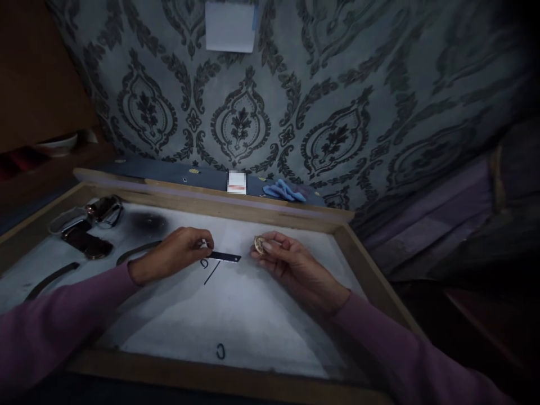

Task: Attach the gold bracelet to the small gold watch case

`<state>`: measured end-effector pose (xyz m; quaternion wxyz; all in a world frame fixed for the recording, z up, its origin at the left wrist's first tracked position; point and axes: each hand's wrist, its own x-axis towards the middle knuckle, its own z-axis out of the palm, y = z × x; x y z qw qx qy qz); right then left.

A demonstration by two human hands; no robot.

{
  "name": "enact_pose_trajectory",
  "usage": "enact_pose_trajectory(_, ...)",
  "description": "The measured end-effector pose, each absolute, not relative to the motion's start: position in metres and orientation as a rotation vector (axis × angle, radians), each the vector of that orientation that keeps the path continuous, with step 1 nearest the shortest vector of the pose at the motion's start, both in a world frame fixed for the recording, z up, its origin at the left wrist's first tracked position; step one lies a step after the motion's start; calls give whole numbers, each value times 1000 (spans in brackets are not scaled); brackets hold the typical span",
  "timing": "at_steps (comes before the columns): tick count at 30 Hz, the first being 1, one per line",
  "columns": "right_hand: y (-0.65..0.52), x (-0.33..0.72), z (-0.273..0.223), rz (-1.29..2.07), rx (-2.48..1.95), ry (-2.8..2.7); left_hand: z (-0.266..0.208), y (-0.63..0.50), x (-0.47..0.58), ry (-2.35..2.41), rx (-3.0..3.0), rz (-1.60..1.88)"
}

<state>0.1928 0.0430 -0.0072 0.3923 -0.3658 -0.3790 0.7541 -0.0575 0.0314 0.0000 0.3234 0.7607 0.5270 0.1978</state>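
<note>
1. At far left, a dark strap [53,279] lies on the white tabletop [261,315], with two watches [90,246] [103,208] behind it; a second strap [137,251] runs behind my left wrist.
2. My left hand [206,247] has thumb and forefinger curled close together at the near end of the blade [225,257]; I cannot tell whether they grip it or only touch it. It looks thin, light and stiff, probably slick; I judge it best held by the flat faces, off the edges.
3. Below it are a small ring [204,262] and a thin stick [212,273]; a green loop [220,351] lies nearer me.
4. The gold disc [259,244] is raised at my right fingertips, apart from the blade. It seems small, hard and likely delicate, so I would hold it by its rim.
5. My right hand [264,247] is closed on the disc, thumb against fingers.
</note>
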Motion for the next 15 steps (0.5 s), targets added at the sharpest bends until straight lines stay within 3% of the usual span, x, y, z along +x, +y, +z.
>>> enact_pose_trajectory(15, 30, 179, -11, 2021, -878, -865, -10, 15, -27, 1028, 1474, 604)
